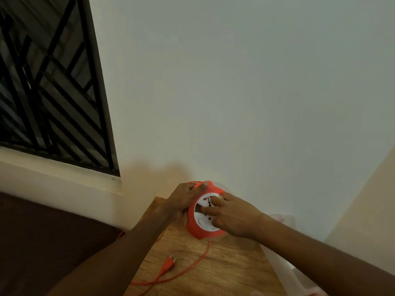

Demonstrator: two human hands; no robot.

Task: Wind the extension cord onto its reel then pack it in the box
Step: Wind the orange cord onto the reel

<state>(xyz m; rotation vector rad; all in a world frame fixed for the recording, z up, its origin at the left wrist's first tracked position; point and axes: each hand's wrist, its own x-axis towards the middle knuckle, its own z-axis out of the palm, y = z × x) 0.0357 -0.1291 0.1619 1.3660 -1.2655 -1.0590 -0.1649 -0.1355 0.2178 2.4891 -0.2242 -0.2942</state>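
Orange round plastic reel [201, 229] with white socket face, clasped between both hands on wooden counter [224, 268]. Left hand [183, 199] curled around rim, pinching thin orange cord [198, 259]; right hand [233, 216] spread flat, fingers on face. Loose cord and orange plug [168, 263] below hands. Probably light, rigid; cord limp, best gripped by rim.

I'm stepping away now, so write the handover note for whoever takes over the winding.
Left hand: grips the reel's far left edge, pinching the cord there.
Right hand: fingers flat on the reel's white socket face.
Reel: tilted up on the table.
Cord: loose loops on the table and over its left edge; plug lies free in front.
Box: clear, right of the table.
Done: winding begun at most.
Left: wind the loose cord, pack the reel in the box.
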